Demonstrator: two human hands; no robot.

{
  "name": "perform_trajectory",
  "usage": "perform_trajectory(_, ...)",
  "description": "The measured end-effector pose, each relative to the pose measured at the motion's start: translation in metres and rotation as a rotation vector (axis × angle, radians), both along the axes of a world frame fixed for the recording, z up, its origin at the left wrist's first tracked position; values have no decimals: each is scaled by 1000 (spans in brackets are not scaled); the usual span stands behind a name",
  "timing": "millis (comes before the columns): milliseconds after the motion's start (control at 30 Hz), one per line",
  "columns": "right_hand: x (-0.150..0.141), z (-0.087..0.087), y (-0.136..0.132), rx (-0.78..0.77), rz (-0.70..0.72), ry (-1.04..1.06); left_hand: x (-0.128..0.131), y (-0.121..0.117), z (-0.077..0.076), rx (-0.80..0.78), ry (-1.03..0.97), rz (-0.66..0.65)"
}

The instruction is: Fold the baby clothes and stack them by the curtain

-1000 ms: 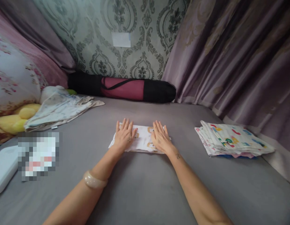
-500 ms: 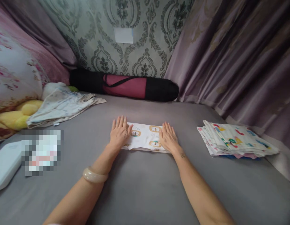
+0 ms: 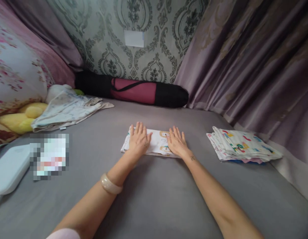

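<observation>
A white cloth (image 3: 156, 142) with an orange cartoon print lies folded into a flat strip on the grey bed sheet (image 3: 154, 196). My left hand (image 3: 139, 138) rests palm down on its left part, fingers stretched out, and the cloth's left end shows beyond it. On the right end lies my right hand (image 3: 177, 141), also flat with fingers apart. Both palms hide parts of the print. Off to the right sits a stack of folded printed cloths (image 3: 243, 144), apart from my hands.
A black and maroon long bag (image 3: 134, 90) lies along the patterned wall. To the left are a crumpled pale cloth (image 3: 69, 109), a yellow plush toy (image 3: 22, 118), a floral pillow (image 3: 17, 66), a white case-like object (image 3: 12, 169) and a blurred-out item (image 3: 51, 156). Curtains (image 3: 230, 59) hang at right.
My left hand has slid right, inward from the cloth's left end, uncovering that end. My right hand stays at the right end, its fingers a little more spread. The view has shifted slightly.
</observation>
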State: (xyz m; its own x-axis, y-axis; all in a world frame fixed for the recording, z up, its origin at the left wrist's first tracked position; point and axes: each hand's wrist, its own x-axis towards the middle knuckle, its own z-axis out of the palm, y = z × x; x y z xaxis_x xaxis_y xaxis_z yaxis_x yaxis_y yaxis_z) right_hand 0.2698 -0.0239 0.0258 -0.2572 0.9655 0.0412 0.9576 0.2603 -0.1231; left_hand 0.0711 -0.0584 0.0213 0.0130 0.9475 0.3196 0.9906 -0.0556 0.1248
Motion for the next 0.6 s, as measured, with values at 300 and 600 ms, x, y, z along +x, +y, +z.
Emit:
perform_trajectory(300, -32, -19, -16, 25, 172, 2, 19, -12, -18, -215, 5, -133)
perform_trajectory(600, -38, -7, -10, -54, 151, 9, 12, 1, -20, -121, -242, -105)
